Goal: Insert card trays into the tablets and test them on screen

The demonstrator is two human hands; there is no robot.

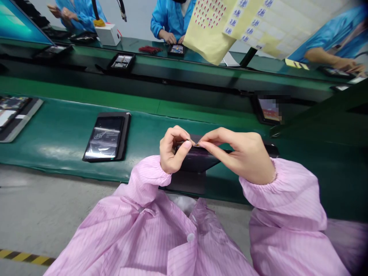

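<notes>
A dark tablet (198, 161) is tilted up on its edge in front of me, over a dark pad (188, 182) on the green bench. My left hand (175, 149) grips the tablet's upper edge at its left part, thumb on the near side. Thumb and forefinger of my right hand (238, 151) are pinched together at the same edge, close to my left fingertips. Between the fingertips a tiny brownish piece shows, too small to name. The tablet's far face is hidden from me.
Another tablet (105, 138) lies on a dark pad to the left, and an opened device (13, 109) sits at the far left. Beyond runs a lower conveyor with device trays (123, 61). Co-workers in blue sleeves (172, 23) work opposite. Paper sheets (209, 30) hang at upper right.
</notes>
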